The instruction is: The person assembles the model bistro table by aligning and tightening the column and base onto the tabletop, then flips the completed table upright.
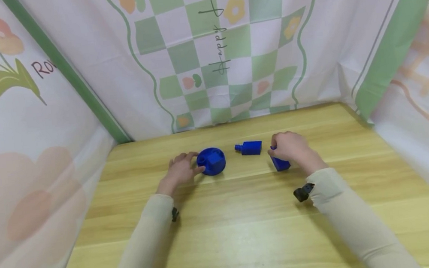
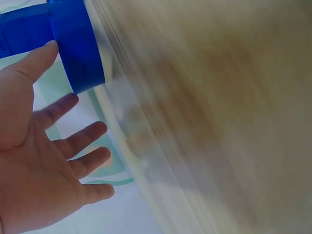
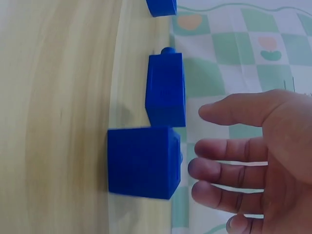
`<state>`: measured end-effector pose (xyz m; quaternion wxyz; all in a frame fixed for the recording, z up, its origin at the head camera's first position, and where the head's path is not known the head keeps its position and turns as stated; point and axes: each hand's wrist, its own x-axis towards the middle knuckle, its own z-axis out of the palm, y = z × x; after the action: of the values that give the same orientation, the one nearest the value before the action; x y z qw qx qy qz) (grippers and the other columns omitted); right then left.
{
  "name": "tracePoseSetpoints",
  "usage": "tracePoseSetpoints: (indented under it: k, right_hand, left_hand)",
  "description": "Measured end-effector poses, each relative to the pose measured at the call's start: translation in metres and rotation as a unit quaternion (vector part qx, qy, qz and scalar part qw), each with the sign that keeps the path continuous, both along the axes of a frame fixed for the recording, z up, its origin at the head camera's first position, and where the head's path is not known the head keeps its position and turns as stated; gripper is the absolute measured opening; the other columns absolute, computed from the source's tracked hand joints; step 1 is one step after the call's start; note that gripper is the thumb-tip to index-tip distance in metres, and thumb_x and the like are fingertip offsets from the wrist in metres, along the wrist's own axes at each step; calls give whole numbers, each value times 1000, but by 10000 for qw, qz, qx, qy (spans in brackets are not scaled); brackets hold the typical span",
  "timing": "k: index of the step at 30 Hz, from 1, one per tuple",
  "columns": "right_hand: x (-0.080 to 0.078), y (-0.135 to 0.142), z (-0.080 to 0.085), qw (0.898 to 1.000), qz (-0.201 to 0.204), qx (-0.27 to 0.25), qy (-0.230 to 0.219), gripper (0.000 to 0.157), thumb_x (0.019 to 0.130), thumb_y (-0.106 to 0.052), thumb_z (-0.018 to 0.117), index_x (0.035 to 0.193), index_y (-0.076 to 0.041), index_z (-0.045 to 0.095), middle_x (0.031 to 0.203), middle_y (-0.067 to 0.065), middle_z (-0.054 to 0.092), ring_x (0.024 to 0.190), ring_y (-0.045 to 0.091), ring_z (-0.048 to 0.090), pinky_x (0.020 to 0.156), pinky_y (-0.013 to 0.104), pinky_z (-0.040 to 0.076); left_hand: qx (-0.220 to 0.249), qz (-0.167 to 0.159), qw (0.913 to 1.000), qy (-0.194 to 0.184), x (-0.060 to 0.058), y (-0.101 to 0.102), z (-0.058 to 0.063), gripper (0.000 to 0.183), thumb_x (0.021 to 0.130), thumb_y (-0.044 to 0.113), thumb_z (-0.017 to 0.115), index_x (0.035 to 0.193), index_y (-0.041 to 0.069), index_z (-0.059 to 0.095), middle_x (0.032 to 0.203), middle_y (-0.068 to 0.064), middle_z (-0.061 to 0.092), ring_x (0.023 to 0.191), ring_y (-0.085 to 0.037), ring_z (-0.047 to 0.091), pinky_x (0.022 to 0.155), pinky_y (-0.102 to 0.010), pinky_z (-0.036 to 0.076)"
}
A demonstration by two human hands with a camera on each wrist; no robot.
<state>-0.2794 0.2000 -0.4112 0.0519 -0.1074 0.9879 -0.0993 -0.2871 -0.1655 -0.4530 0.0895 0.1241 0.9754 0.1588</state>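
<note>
My left hand [image 1: 181, 169] is at the left side of a round blue dish [image 1: 222, 167]. Its thumb and index finger touch the dish's rim, and the other fingers are spread and fairly straight. A block-shaped blue piece [image 1: 212, 156] sits inside the dish. Over a blue rectangular block [image 1: 281, 164] hovers my right hand [image 1: 289, 146], hiding part of it in the head view. In the right wrist view its fingers [image 3: 207, 168] are loosely extended beside that block [image 3: 139, 163], with a gap between. A small knob shows at the block's edge.
Between the hands a blue rectangular bottle [image 1: 252, 148] lies on its side, neck pointing left. Everything stands on a wooden table [image 1: 238, 218]. Patterned cloth [image 1: 227, 63] hangs behind the table's far edge, with more cloth on both sides.
</note>
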Motion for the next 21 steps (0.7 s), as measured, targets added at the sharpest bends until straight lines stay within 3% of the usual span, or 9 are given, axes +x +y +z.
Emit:
tracePoseSetpoints:
  k: [8,15,21]
  right_hand:
    - [5,8,1,9986,-266,187,-424,35,90,-46,67,86,-12,60,74,1,59,69,20,55,55,32,41]
    - [6,11,-3,9968,-387,285,-644,51,87,-53,67,110,-8,65,94,7,69,83,25,61,63,36,47]
    - [8,11,-4,9962,-448,263,-695,59,86,-56,67,118,-6,63,105,12,70,88,28,63,67,41,50]
  left_hand:
    - [-32,181,9998,-93,0,2,-2,65,97,57,53,148,20,40,157,-17,38,149,-38,27,124,-63,7]
    - [-118,198,9997,118,-3,2,-4,56,100,55,50,147,25,45,150,-14,46,144,-38,35,123,-64,10]
    - [-74,252,9996,112,-3,4,-4,60,98,59,51,146,24,43,152,-18,43,143,-42,36,122,-64,14]
